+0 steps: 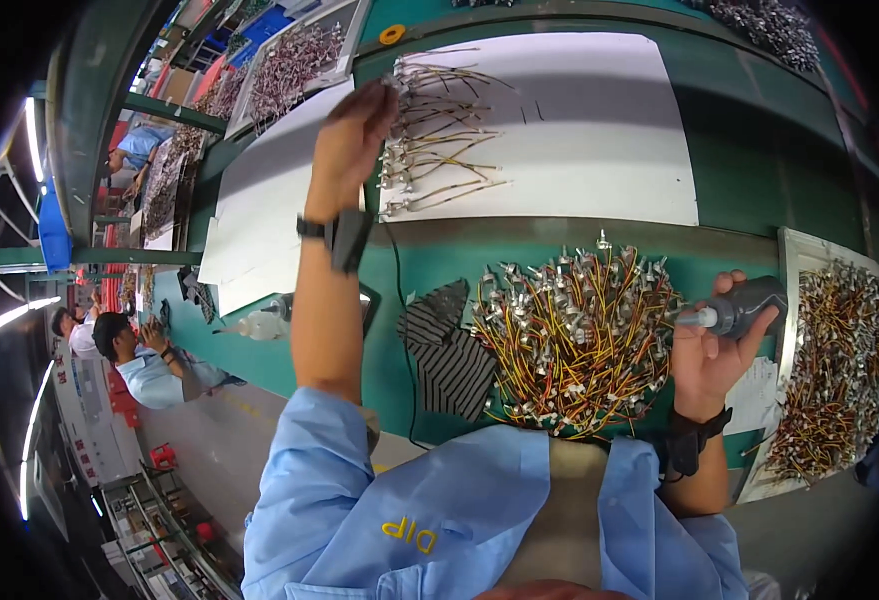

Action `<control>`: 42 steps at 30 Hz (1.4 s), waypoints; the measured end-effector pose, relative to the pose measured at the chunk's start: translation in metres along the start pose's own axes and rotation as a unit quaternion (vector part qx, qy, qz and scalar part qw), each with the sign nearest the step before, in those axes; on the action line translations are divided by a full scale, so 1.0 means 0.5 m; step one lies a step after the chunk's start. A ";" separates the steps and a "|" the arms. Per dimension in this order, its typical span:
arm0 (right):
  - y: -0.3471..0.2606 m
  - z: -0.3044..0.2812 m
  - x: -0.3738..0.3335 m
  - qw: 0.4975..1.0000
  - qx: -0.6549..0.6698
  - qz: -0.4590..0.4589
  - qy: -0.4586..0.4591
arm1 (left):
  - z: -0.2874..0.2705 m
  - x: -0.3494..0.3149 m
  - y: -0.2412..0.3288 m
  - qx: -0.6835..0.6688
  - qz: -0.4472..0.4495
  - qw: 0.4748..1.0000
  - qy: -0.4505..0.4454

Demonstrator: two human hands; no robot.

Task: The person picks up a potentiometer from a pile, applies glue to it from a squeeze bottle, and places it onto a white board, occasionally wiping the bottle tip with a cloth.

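My left hand [359, 130] reaches over the left edge of a white sheet [599, 130]. Its fingers are drawn together at the top end of a row of small silver components with yellow and dark wires [449, 150]; what they pinch is hidden. To the right, my right hand [709, 365] is wrapped around a dark squeeze bottle [749, 305], whose pale nozzle points left. Between my arms lies a big heap of wired components [579, 335], with red and yellow leads. A striped dark cloth [449, 350] sits against the heap's left side.
A white-framed tray [789, 300] full of wired components stands at far right. Left of my forearm are a translucent bottle [264, 322] and another white sheet [264, 215]. A thin black cable [400, 300] crosses the green bench. Another person [144, 365] works farther left.
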State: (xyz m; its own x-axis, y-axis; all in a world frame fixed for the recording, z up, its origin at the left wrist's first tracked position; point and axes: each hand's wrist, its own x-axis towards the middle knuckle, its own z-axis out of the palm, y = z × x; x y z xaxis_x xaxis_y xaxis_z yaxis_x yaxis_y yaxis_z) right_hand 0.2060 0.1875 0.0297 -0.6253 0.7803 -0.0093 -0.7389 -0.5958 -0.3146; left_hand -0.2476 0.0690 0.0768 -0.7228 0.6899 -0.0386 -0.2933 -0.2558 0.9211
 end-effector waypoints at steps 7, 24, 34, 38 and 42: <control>0.002 -0.006 0.002 1.000 -0.013 0.006 0.016 | -0.144 0.279 -0.091 0.371 0.084 0.924 0.048; 0.008 -0.012 0.001 0.999 -0.002 0.032 -0.014 | -0.199 0.332 -0.092 0.615 0.213 0.749 0.126; 0.007 -0.010 0.006 0.999 0.008 0.041 -0.009 | 0.218 -0.146 -0.030 0.567 0.065 0.765 -0.297; 0.011 -0.004 0.002 0.999 0.007 0.046 -0.008 | 0.227 -0.230 -0.071 0.543 0.011 0.776 -0.321; 0.008 -0.005 -0.007 0.999 0.030 0.041 -0.008 | 0.279 -0.273 -0.118 0.520 0.047 0.764 -0.380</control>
State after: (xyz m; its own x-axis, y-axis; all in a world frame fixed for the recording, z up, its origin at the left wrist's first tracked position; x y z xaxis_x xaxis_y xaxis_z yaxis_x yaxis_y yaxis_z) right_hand 0.2058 0.1830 0.0260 -0.6884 0.7251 -0.0169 -0.6981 -0.6687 -0.2559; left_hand -0.0444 0.0841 0.0819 -0.0224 0.9965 -0.0806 0.6783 0.0744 0.7310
